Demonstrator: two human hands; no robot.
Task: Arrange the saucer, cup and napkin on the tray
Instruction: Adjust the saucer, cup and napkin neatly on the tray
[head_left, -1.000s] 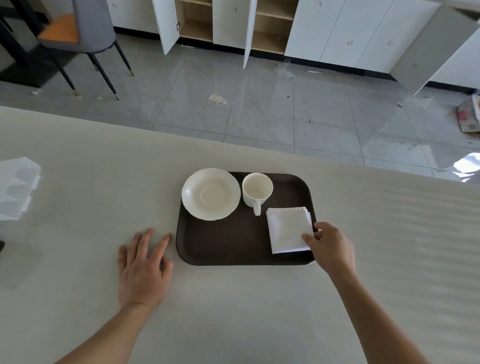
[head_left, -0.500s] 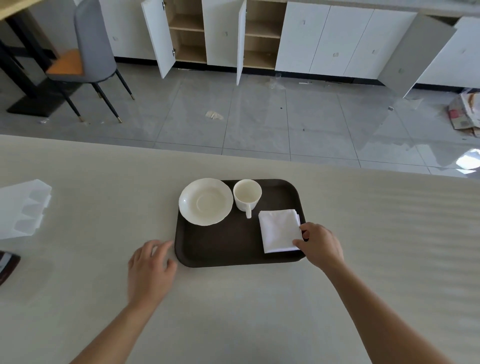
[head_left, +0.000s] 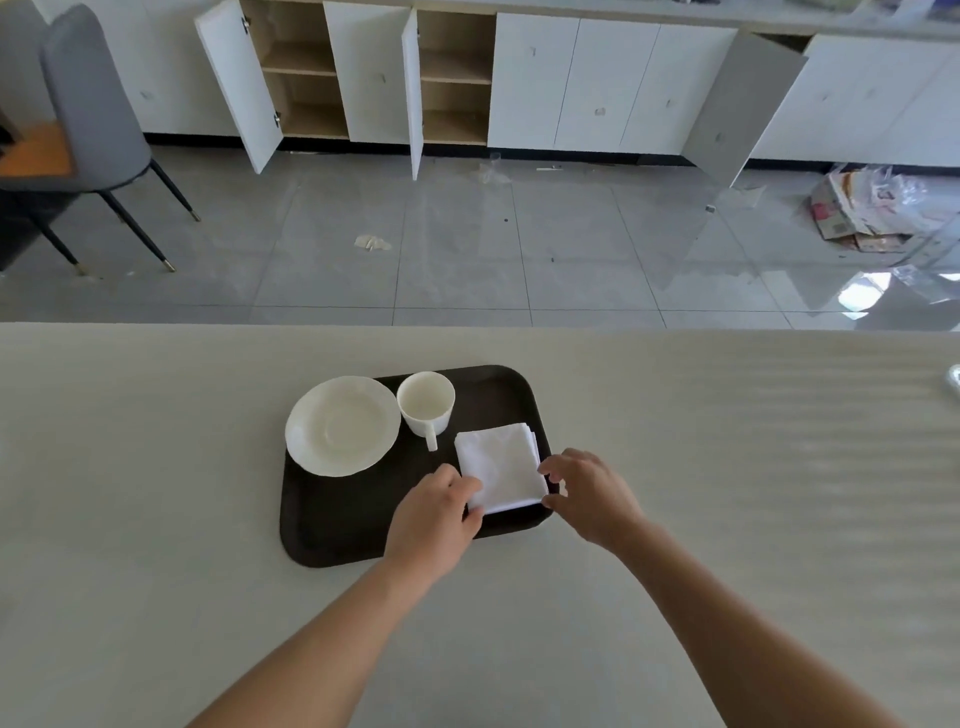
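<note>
Your left hand (head_left: 434, 514) pinches the near-left corner of the folded white napkin (head_left: 501, 465), fingers closed on it. Your right hand (head_left: 592, 499) sits at the napkin's right edge, fingers curled and spread, fingertips touching it. The napkin lies in the near-right corner of the dark tray (head_left: 343, 525). The saucer (head_left: 343, 425) overhangs the tray's far-left corner; the cup (head_left: 426, 402) stands just beside it, handle toward you.

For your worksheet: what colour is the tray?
Dark brown tray, seen in the head view.
</note>
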